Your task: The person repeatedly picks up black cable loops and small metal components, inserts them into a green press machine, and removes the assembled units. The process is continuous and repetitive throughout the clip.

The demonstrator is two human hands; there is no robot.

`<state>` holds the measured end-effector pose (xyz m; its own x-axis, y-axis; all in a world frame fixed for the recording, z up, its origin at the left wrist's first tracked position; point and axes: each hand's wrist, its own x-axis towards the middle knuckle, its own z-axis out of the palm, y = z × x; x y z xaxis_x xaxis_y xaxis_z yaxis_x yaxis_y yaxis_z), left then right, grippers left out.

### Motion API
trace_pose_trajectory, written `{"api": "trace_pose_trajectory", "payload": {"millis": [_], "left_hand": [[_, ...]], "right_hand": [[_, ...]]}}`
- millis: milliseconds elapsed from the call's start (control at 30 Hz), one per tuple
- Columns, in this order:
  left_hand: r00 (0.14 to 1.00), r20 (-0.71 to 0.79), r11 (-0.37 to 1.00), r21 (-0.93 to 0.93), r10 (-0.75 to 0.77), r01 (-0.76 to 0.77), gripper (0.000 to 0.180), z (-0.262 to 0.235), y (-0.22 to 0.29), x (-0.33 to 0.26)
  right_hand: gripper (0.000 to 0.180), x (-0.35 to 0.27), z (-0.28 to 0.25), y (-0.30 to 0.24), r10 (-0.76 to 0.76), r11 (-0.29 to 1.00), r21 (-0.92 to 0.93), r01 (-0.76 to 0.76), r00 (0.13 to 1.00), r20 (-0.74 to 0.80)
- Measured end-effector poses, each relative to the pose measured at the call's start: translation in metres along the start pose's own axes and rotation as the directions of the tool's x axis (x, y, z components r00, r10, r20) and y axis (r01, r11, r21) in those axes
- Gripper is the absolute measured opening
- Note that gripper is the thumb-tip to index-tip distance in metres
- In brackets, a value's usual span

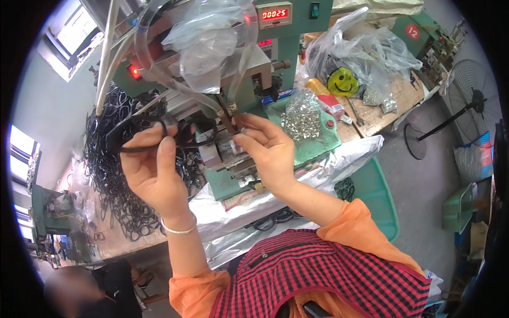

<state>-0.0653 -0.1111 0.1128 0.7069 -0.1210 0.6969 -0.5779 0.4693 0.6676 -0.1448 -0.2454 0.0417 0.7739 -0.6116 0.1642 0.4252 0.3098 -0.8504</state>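
Observation:
My left hand (154, 169) is raised in front of a green press machine (275, 53) and pinches a thin black elastic loop (159, 140) between thumb and fingers. My right hand (265, 146) holds the other end of that loop at the machine's small metal fixture (225, 151), fingertips pressed close to the tool tip. A large heap of the same black loops (114, 180) lies on the bench to the left of my left hand.
A pile of small silver metal clips (302, 119) sits on the green machine base. Clear plastic bags (366, 53) and a yellow round object (342, 82) lie on the wooden bench at right. A green bin (379, 196) and a floor fan (472, 100) stand beyond.

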Motion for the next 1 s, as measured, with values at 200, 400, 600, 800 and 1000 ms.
{"api": "trace_pose_trajectory", "payload": {"millis": [200, 400, 600, 800, 1000], "left_hand": [[0.972, 0.191, 0.959, 0.22, 0.139, -0.181, 0.028, -0.02, 0.004, -0.049], [0.983, 0.063, 0.984, 0.035, 0.17, -0.173, 0.023, -0.011, 0.014, -0.029], [0.998, -0.026, 0.994, 0.094, -0.056, 0.058, 0.01, -0.012, 0.009, 0.007], [0.931, 0.294, 0.928, 0.235, 0.215, -0.289, 0.031, -0.012, -0.009, -0.047], [0.602, 0.742, 0.669, 0.29, 0.295, -0.685, 0.02, 0.007, -0.02, -0.057]], "right_hand": [[0.056, -0.006, -0.006, -0.037, -0.049, 0.836, -0.528, 0.15, 0.978, 0.201], [0.022, 0.015, -0.025, -0.018, -0.324, 0.603, -0.679, 0.418, 0.907, 0.27], [0.02, 0.021, -0.018, -0.025, -0.076, 0.85, -0.5, 0.169, 0.977, 0.2], [0.033, 0.006, -0.066, -0.043, -0.18, 0.563, -0.733, 0.382, 0.922, 0.343], [0.02, -0.006, -0.151, -0.022, -0.046, 0.255, -0.917, 0.306, 0.952, 0.304]]}}
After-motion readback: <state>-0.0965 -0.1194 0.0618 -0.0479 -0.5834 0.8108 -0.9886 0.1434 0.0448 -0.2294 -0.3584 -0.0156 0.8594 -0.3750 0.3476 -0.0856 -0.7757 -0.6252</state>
